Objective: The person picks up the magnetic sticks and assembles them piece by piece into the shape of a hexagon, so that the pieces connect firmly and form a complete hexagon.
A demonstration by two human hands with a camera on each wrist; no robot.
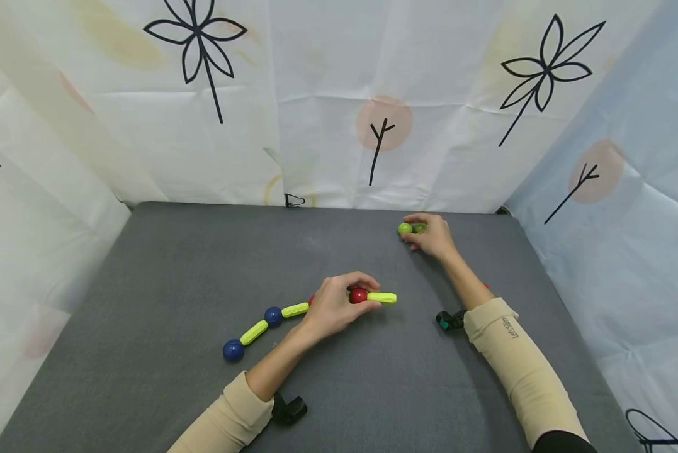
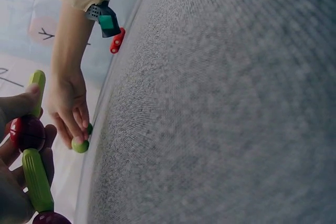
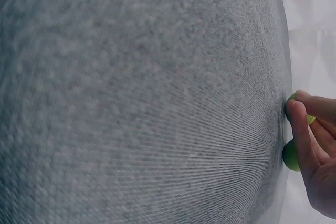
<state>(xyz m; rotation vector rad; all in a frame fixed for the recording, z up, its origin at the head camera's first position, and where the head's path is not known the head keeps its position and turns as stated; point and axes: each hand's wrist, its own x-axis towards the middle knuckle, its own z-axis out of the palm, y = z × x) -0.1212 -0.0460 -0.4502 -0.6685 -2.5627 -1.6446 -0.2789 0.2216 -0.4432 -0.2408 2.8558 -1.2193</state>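
Observation:
My left hand (image 1: pixel 339 305) grips a chain of balls and ridged yellow-green rods by a red ball (image 1: pixel 358 295). One rod (image 1: pixel 381 297) sticks out past the fingertips to the right. On the other side the chain runs down to the left through a blue ball (image 1: pixel 273 316) to an end blue ball (image 1: pixel 233 350); a second red ball is mostly hidden behind the hand. At the far side of the table, my right hand (image 1: pixel 434 236) pinches a green ball (image 3: pixel 290 106) between thumb and finger. Another green ball (image 3: pixel 290 155) sits beside it, partly covered by the hand.
A red piece with pale dots (image 2: pixel 117 40) lies on the grey table (image 1: pixel 203 264), mostly hidden behind the right forearm in the head view. White printed cloth (image 1: pixel 316 126) rises along the table's back and sides. Each wrist carries a dark camera (image 1: pixel 449 320).

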